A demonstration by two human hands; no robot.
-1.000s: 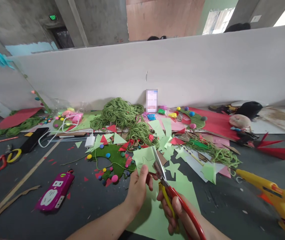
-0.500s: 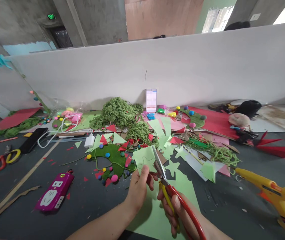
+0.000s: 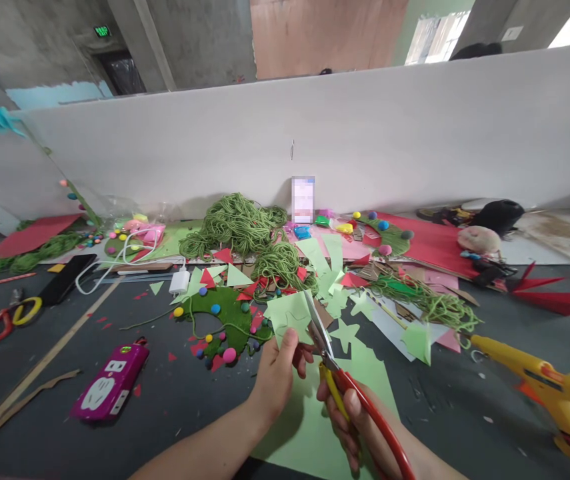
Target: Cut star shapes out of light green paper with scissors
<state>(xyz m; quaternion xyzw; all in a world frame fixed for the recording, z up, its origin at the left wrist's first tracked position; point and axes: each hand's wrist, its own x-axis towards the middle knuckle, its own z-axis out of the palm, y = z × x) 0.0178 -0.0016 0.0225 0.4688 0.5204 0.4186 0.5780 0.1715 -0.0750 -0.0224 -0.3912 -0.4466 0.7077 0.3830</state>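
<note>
Between thumb and fingers, my left hand pinches a small piece of light green paper with a star outline drawn on it. My right hand is wrapped round the scissors, which have one red and one yellow handle. Their blades point up and away, along the right edge of the paper piece. Under both hands lies a larger green paper sheet. Just beyond the scissors rests a cut-out green star. To the left is a dark green felt shape dotted with coloured pompoms.
Green yarn is heaped at the back, near a lit phone leaning on the white partition. A yellow glue gun lies at right. On the left are a purple box-like item, a second pair of scissors and a black phone.
Hardly anything differs. Both hands, the paper piece and the scissors stay in nearly the same place, and the view has shifted very slightly.
</note>
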